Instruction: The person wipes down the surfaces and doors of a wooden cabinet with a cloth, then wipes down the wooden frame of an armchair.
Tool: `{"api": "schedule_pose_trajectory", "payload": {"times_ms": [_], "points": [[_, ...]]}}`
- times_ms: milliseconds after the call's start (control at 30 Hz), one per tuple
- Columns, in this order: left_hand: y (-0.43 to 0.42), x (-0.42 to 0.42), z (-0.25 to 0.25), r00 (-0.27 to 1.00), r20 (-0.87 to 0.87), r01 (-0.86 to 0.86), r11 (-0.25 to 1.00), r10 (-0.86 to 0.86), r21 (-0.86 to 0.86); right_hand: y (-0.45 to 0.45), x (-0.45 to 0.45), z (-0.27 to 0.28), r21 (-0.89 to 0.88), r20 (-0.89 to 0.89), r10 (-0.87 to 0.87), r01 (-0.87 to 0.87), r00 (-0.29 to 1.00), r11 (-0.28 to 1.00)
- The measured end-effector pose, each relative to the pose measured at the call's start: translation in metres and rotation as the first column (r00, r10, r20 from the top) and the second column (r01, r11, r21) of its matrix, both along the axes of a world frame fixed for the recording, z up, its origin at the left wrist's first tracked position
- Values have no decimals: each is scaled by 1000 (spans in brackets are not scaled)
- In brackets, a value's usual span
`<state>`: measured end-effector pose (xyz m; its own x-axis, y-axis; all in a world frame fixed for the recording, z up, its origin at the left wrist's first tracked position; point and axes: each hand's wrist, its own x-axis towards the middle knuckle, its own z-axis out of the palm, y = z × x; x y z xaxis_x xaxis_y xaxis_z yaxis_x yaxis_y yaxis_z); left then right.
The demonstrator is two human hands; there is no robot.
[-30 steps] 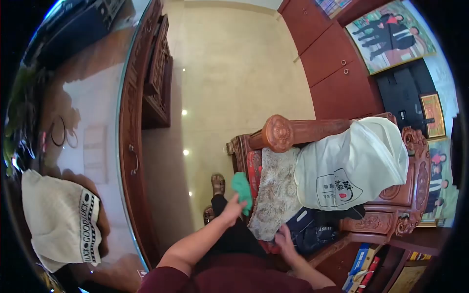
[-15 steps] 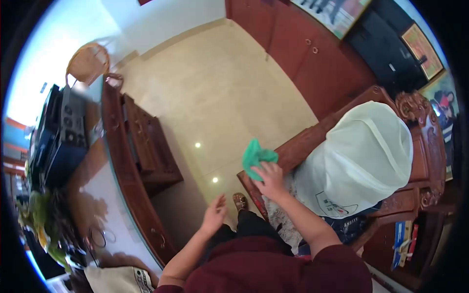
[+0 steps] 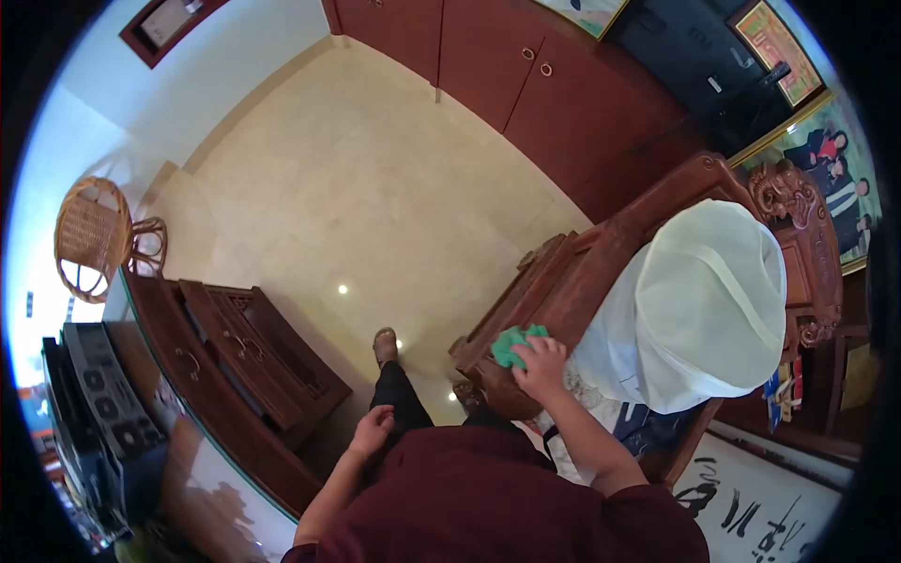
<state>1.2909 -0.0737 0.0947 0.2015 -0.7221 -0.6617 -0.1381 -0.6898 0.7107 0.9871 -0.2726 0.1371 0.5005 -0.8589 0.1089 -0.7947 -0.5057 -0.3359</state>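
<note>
A bunched green cloth [image 3: 512, 347] is held beneath the right hand [image 3: 542, 368], whose fingers are bent over it and pinch its near edge. The cloth is set against the front end of the rounded armrest [image 3: 601, 281] of a carved reddish-brown wooden bench [image 3: 815, 267]. The left hand [image 3: 374, 432] is held low, near the black trousers [image 3: 402, 399]; its fingers are loosely curled, though how tightly cannot be told. On the seat, beside the armrest, a large white fabric bag [image 3: 709, 300] is propped, and dark navy folded fabric [image 3: 657, 430] is partly covered by it. To the left, a dark wooden drawer cabinet [image 3: 239, 352] is seen.
</note>
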Motion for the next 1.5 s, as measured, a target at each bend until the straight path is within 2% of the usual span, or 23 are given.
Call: {"api": "schedule_pose_trajectory", "payload": {"times_ms": [100, 200, 300, 400, 500, 600, 700, 800, 867, 900, 967, 1000, 1033, 1067, 1100, 1167, 1200, 1233, 1300, 1333, 1400, 1467, 1500], "points": [[-23, 78, 17, 990, 130, 40, 995, -52, 94, -7, 15, 3, -34, -70, -105, 102, 992, 994], [17, 159, -54, 982, 5, -186, 956, 189, 227, -10, 16, 4, 18, -112, -106, 109, 988, 994], [-18, 188, -19, 931, -18, -334, 870, 365, 363, -18, 18, 9, 68, -123, -103, 112, 987, 991], [-60, 199, -16, 927, -32, -332, 858, 373, 393, -18, 17, 7, 88, -128, -95, 107, 987, 990], [-111, 208, -37, 1000, -4, 28, 909, -29, 417, -22, 12, 3, 95, -144, -88, 102, 986, 990], [-180, 202, -39, 986, 8, 152, 929, -164, 339, -22, 11, 2, 126, -135, -107, 124, 985, 984], [-257, 194, -38, 990, -47, 139, 931, -131, 337, -27, 6, 2, 174, -117, -118, 138, 986, 975], [-321, 191, -59, 966, -15, 251, 920, -258, 303, -21, 2, -4, 166, -70, -145, 155, 987, 974], [-372, 174, -54, 932, -13, 341, 868, -361, 362, -41, 4, 3, 193, -53, -212, 218, 976, 957], [-398, 162, -45, 910, -15, 386, 832, -415, 398, -54, 9, 7, 219, -58, -337, 342, 940, 914], [-454, 117, -28, 809, 31, 560, 786, -587, 264, -94, 15, 3, 253, -82, -564, 564, 822, 786], [-476, 91, -15, 746, 53, 643, 738, -664, 206, -118, 18, -1, 278, 4, -723, 693, 691, 665], [-501, 63, -7, 695, -107, 716, 670, -711, 199, -151, 19, -8, 307, 83, -846, 794, 527, 525], [-525, 33, 2, 624, -263, 781, 600, -735, 175, -197, 25, 4, 432, 139, -916, 809, 377, 398], [-544, -3, 20, 642, -425, 757, 614, -638, 222, -234, 34, 18, 554, 172, -962, 786, 212, 273], [-570, -68, 42, 628, -661, 713, 644, -411, 277, -256, 56, -22, 409, 267, -841, 735, 470, 541], [-578, -93, 42, 598, -743, 689, 666, -300, 285, -276, 73, -18, 497, 285, -810, 643, 513, 582], [-579, -111, 23, 620, -774, 577, 744, -130, 337, -293, 84, -8, 578, 308, -777, 540, 549, 611], [-605, -146, 12, 837, -535, 294, 734, 111, 613, -305, 80, -8, 612, 283, -797, 539, 534, 578], [-611, -152, -1, 810, -580, 317, 765, 89, 560, -311, 77, -7, 630, 268, -805, 536, 529, 562], [-624, -162, -39, 745, -666, 356, 822, 37, 444, -307, 35, 13, 449, 133, -781, 665, 611, 597], [-645, -161, -99, 830, -542, 367, 861, -131, 353, -246, 14, -8, 403, -90, -839, 790, 536, 461], [-658, -162, -125, 858, -467, 384, 872, -215, 303, -249, -1, 2, 259, -283, -855, 893, 433, 367]]}}
